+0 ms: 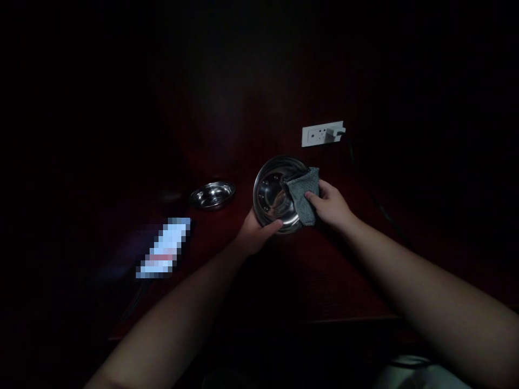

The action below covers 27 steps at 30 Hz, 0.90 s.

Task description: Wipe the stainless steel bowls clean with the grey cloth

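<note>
A shiny metal bowl (270,197) is tilted so that its inside faces me. My left hand (257,232) grips its lower left rim, the thumb over the edge and the fingers hidden behind. On the right side, my right hand (330,204) pinches a folded grey-green cloth (304,194) with the thumb on top. The cloth lies over the bowl's right rim and hangs partly into the inside. Whether some right fingers also touch the bowl's outer wall cannot be seen.
A shallow metal dish (213,195) sits on the dark red table (340,302), left of the bowl. Nearer me lies a lit, blurred phone screen (166,248) with a cable. A white wall socket (316,135) holds a plugged-in charger (335,131), its dark cord running down right. Surroundings are very dark.
</note>
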### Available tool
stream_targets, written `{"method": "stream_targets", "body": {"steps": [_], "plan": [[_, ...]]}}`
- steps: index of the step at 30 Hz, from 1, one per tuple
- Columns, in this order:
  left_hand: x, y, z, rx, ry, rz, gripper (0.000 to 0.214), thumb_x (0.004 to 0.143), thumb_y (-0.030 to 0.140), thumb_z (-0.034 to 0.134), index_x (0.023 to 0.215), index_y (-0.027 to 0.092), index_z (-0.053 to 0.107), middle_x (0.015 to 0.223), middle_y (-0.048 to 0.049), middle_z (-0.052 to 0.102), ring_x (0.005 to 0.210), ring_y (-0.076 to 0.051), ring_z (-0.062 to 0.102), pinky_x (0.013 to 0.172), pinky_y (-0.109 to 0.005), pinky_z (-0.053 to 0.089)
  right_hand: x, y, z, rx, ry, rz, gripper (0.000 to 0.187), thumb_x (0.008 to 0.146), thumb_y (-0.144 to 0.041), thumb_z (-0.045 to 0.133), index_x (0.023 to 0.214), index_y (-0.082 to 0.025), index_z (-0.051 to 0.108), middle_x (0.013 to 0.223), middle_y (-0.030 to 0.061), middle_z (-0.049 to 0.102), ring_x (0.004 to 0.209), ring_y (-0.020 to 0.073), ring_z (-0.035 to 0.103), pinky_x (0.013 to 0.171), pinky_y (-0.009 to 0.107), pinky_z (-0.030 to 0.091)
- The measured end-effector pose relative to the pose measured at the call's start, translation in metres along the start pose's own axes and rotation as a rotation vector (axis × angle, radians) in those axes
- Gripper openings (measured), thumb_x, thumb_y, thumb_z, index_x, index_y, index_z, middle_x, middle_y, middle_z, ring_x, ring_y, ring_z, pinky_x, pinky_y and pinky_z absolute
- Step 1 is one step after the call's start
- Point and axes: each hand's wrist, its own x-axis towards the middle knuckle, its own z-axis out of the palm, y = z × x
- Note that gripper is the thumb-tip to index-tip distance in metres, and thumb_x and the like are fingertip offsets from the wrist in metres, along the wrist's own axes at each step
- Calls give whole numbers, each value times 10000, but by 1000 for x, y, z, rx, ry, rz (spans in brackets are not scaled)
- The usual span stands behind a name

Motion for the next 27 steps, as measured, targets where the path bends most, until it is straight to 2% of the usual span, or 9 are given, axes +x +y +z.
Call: {"method": "stream_targets", "body": {"steps": [6,12,15,22,25,27], "plan": [[1,4,-1,-63,-75,-26,677,645,256,759,1247,127,478,1293,-161,567,1209,-303,518,1065,-487,351,-2,-4,0,-34,79,-31,297,751,-354,605,996,-186,610,865,43,653,766,210,606,703,377,512],[0,0,-1,-114,-103,-99,683,633,252,764,1249,140,490,1290,-149,574,1202,-305,525,1068,-508,344,-5,-13,2,30,122,4,289,744,-361,619,970,-181,613,840,44,649,731,192,602,674,347,501],[-1,-2,-1,-119,-125,-138,645,651,252,756,1234,135,508,1294,-153,572,1203,-306,525,1070,-507,342,-5,-14,2,109,114,50,301,730,-362,634,971,-183,614,839,40,663,717,185,609,656,337,507],[-3,0,2,-113,-156,-121,667,663,239,757,1264,142,486,1339,-162,532,1232,-306,501,1066,-494,343,-8,-20,6,352,58,278,292,623,-266,719,876,-168,611,827,48,693,695,185,647,677,358,537],[-3,1,2,-114,-168,-114,644,673,253,750,1255,143,496,1332,-157,540,1227,-303,506,1066,-486,345,-9,-22,5,352,66,284,314,596,-234,730,880,-161,619,857,56,700,737,196,659,723,373,534],[-4,1,2,-112,-172,-113,627,679,256,747,1246,140,507,1319,-160,550,1223,-306,510,1065,-487,347,-8,-20,4,272,70,228,344,585,-228,738,902,-151,628,886,64,700,772,202,659,756,381,524]]}}
